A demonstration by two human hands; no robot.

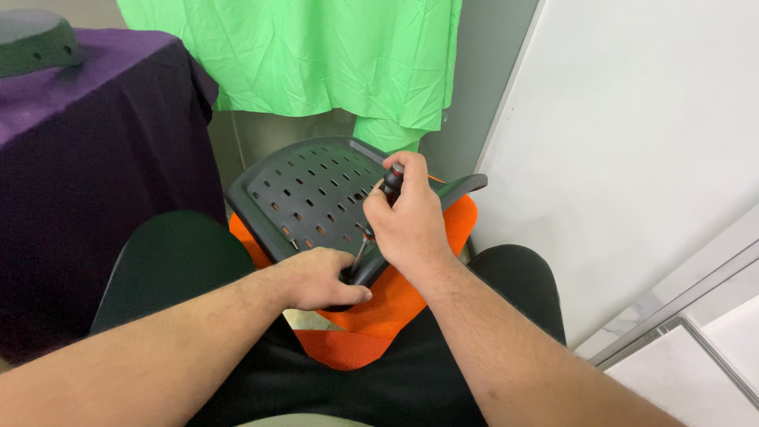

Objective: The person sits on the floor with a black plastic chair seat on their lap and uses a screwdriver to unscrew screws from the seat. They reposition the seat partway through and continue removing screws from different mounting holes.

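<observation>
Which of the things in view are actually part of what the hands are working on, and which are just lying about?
In the work:
- black perforated plastic chair panel
- screwdriver, gripped by the right hand
- left hand, steadying the panel's near edge
- orange mesh piece under the panel

Lying about:
- green cloth
- purple-draped table
- grey round object on it
- white wall panel

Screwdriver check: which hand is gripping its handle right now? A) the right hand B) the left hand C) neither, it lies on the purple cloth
A: the right hand is closed around the screwdriver handle, its shaft angled down to the black perforated chair panel, while the left hand steadies the panel's near edge.
</observation>
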